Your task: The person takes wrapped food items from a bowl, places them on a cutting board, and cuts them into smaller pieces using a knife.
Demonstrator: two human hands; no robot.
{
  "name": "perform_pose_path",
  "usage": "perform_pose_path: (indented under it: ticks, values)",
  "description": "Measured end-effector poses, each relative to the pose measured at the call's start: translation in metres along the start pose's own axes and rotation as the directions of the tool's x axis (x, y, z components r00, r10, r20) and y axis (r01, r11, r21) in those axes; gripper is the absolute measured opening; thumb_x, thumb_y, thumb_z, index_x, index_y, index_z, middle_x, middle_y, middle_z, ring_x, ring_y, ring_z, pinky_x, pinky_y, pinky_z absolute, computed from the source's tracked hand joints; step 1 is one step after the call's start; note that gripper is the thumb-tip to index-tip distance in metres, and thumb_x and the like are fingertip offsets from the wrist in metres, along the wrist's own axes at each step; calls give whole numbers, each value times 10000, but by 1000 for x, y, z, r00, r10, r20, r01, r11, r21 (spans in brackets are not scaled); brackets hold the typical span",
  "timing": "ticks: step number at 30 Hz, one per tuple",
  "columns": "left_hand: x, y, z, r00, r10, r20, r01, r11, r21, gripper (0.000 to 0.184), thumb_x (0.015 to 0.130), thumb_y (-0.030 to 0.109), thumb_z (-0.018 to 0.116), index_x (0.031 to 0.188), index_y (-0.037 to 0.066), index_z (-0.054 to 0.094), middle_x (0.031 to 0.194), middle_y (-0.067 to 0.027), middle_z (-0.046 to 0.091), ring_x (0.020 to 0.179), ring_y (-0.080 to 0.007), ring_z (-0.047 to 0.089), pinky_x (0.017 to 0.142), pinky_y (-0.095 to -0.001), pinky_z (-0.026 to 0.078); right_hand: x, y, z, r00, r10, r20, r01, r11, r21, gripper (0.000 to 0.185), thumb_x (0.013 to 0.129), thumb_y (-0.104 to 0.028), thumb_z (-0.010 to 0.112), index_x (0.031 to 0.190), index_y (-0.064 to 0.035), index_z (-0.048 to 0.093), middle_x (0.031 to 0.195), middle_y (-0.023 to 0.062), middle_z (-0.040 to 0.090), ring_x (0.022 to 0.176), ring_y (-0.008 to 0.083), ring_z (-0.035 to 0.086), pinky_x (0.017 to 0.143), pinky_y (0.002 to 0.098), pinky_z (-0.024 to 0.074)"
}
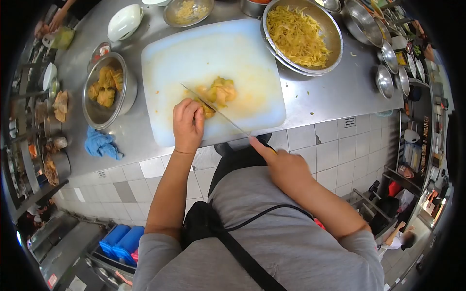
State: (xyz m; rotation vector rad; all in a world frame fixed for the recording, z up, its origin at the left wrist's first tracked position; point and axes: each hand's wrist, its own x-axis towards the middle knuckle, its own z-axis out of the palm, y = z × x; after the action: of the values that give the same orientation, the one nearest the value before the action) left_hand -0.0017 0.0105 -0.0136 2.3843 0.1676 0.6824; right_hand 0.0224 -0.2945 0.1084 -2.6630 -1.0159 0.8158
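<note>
A knife [224, 115] lies across yellow-green vegetable pieces on the white cutting board [179, 58]. My right hand [286, 167] is wrapped round its handle near the board's front edge. On the blade's left side, my left hand [189, 121] has its fingers curled against a yellow vegetable piece [208, 111]; the fingertips are partly hidden. Beyond the blade sits a small heap of cut yellow-green pieces [222, 91], apart from both hands.
A metal bowl of whole yellow-green vegetables [105, 87] stands left, with a blue cloth [102, 144] below it. A large bowl of yellow shreds [298, 36] stands right of the board. Small metal bowls [384, 81] line the right. Another person [400, 238] is at the lower right.
</note>
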Motion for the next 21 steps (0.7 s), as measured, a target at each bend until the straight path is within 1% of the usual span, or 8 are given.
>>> perform_pose_path:
  ticks: [2, 4, 6, 7, 9, 14, 18, 21]
  values:
    - [0, 1, -2, 1000, 26, -13, -25, 999, 19, 108, 1024, 81, 682, 1118, 33, 664, 1169, -165, 652, 1072, -350, 632, 923, -418, 539, 35, -3, 15, 999, -13, -39, 15, 999, 31, 844, 958, -118, 652, 1694, -366, 321, 839, 163, 686, 645, 348, 695, 605, 490, 580]
    - [0, 1, -1, 997, -77, -7, 77, 995, -65, 114, 1029, 77, 671, 1125, 20, 645, 1168, -172, 651, 1069, -356, 631, 925, -423, 535, 43, -6, 14, 996, -24, -81, 30, 997, 68, 849, 952, -114, 651, 1693, -364, 323, 844, 167, 690, 651, 351, 698, 614, 497, 582]
    - [1, 0, -2, 1000, -27, -7, 27, 999, -31, 117, 1028, 72, 666, 1126, 14, 636, 1163, -175, 649, 1069, -361, 628, 928, -428, 532, 28, -8, -4, 999, -1, -34, 3, 999, 48, 897, 934, -44, 614, 1704, -383, 303, 860, 148, 679, 638, 340, 689, 625, 509, 578]
    - [1, 0, -2, 1000, 14, -6, -14, 1000, -2, 120, 1028, 67, 661, 1127, 8, 628, 1159, -179, 647, 1070, -367, 626, 931, -432, 530, 15, -9, -16, 999, 1, -35, 1, 999, 50, 897, 934, -44, 614, 1704, -383, 303, 860, 148, 679, 638, 340, 689, 625, 509, 578]
    - [1, 0, -2, 1000, 21, 0, -21, 1000, 0, 117, 1027, 64, 659, 1124, 7, 626, 1153, -181, 644, 1072, -371, 622, 938, -437, 527, -20, -14, -44, 999, 26, 20, -25, 999, -27, 924, 911, -50, 642, 1705, -383, 306, 846, 129, 664, 610, 328, 670, 617, 486, 565]
    - [-1, -3, 1, 999, 33, -16, -33, 999, 0, 111, 1022, 55, 657, 1117, 9, 623, 1137, -183, 638, 1082, -378, 612, 949, -445, 521, -79, -15, -73, 995, 38, 89, -35, 999, -39, 952, 888, -61, 664, 1706, -392, 307, 822, 111, 647, 557, 302, 637, 600, 446, 540]
    - [-1, -2, 1, 999, 35, -16, -36, 999, -8, 120, 1018, 48, 657, 1125, 10, 621, 1141, -184, 639, 1079, -380, 614, 952, -446, 519, -92, -15, -76, 992, 51, 111, -45, 998, -53, 957, 880, -51, 665, 1703, -393, 316, 821, 112, 646, 529, 296, 615, 607, 446, 539]
    - [0, -1, -1, 999, 38, -15, -38, 999, 3, 124, 1012, 46, 662, 1126, 12, 625, 1144, -181, 642, 1077, -378, 615, 952, -445, 519, -80, -15, -69, 991, 58, 122, -54, 998, -37, 947, 885, -56, 663, 1702, -388, 320, 810, 110, 643, 521, 285, 605, 593, 442, 537]
